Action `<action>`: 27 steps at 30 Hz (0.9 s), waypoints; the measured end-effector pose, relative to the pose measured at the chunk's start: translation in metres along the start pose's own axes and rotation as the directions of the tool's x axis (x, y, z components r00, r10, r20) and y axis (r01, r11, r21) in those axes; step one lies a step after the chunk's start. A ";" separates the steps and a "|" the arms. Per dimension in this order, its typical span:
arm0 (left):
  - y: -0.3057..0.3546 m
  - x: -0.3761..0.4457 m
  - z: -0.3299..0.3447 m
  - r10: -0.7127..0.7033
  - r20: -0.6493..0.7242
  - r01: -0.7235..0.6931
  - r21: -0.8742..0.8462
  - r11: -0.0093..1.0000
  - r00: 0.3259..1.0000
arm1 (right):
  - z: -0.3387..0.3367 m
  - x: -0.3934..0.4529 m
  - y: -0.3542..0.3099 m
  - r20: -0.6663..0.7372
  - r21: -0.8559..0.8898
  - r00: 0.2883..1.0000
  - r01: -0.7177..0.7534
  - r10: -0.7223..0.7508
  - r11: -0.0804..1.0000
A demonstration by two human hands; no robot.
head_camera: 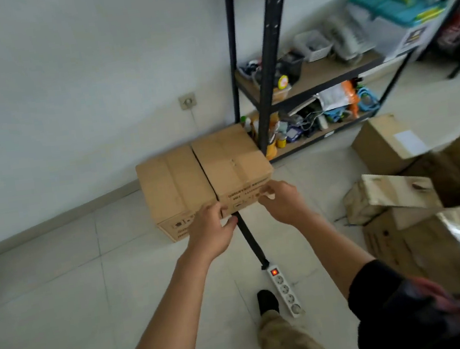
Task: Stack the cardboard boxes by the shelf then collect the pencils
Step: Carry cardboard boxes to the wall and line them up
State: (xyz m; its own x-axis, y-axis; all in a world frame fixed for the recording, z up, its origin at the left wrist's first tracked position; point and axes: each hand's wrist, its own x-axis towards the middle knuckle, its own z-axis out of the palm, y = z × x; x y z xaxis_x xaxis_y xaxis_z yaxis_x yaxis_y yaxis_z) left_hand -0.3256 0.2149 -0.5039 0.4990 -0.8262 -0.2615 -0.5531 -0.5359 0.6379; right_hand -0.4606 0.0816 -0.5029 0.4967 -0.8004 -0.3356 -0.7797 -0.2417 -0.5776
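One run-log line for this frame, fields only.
phase: placing box | left hand: on right cardboard box front | right hand: same | beside: left cardboard box | next to: shelf | pencils: unseen

dark print on cardboard box (233, 165) front, too blurred to read

box print (244, 191) blurred, shelf (271, 51) top cut off, shelf clutter (332, 114) indistinct
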 end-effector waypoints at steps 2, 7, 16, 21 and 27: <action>0.022 -0.032 -0.001 0.042 -0.037 -0.043 -0.040 0.998 0.998 | -0.021 -0.042 0.007 -0.072 0.052 0.997 -0.013 0.017 0.999; 0.054 -0.115 0.002 0.111 -0.028 -0.113 -0.056 0.992 0.993 | -0.051 -0.138 0.025 -0.186 0.125 0.981 -0.028 0.051 0.992; 0.081 -0.237 0.021 0.066 0.009 -0.063 -0.193 0.979 0.998 | -0.074 -0.252 0.059 -0.178 0.363 0.973 -0.073 0.146 0.929; 0.102 -0.290 0.054 0.082 0.037 -0.073 -0.200 0.977 0.996 | -0.057 -0.316 0.091 -0.143 0.466 0.974 -0.089 0.174 0.880; 0.167 -0.336 0.133 0.093 0.055 -0.079 -0.213 0.974 0.994 | -0.076 -0.401 0.190 -0.103 0.462 0.963 -0.174 0.247 0.870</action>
State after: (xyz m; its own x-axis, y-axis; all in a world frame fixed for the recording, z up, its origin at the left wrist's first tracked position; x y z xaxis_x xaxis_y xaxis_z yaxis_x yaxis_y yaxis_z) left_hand -0.6748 0.3802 -0.4058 0.4078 -0.8807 -0.2410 -0.4355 -0.4196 0.7964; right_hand -0.8370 0.3145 -0.4214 0.2462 -0.8877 -0.3891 -0.5881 0.1823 -0.7880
